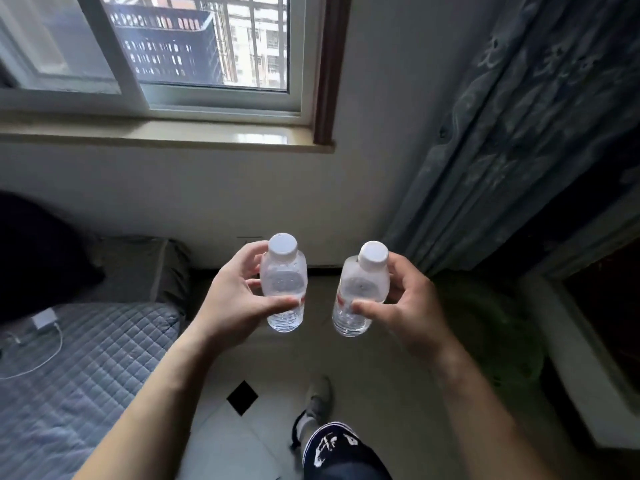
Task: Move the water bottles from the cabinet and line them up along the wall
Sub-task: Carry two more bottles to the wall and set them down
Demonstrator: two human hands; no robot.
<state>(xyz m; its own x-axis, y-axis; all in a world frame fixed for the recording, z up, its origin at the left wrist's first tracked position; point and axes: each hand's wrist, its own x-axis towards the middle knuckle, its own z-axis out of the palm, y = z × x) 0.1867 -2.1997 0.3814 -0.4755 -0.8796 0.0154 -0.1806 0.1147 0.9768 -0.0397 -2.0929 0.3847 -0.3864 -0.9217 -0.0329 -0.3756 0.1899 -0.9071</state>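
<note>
Both arms come in from the bottom of the shot, so starting there. The left hand is wrapped round the left bottle, thumb across the front and fingers curled behind it. The right hand grips the right bottle the same way, thumb on the front of the lower half. Each hand is closed as far as its bottle allows and holds nothing else.

Now big to small. Biggest thing is the wall, pale and straight ahead, with a sliding window up top and a glossy sill under it. A patterned blue-grey curtain hangs down the right side. On the left there's a bed with a quilted cover and a dark pillow at the wall end. Light tiled floor runs between bed and curtain. Something green sits low by the curtain, too blurry to name. The person's knee in dark printed shorts and a grey shoe show at the bottom, next to one black diamond tile. A white charger with its cable lies on the bed.

The bottles are clear plastic with white caps. They're roughly upright, side by side in the air above the floor, with a gap between them. Neither touches the wall.
</note>
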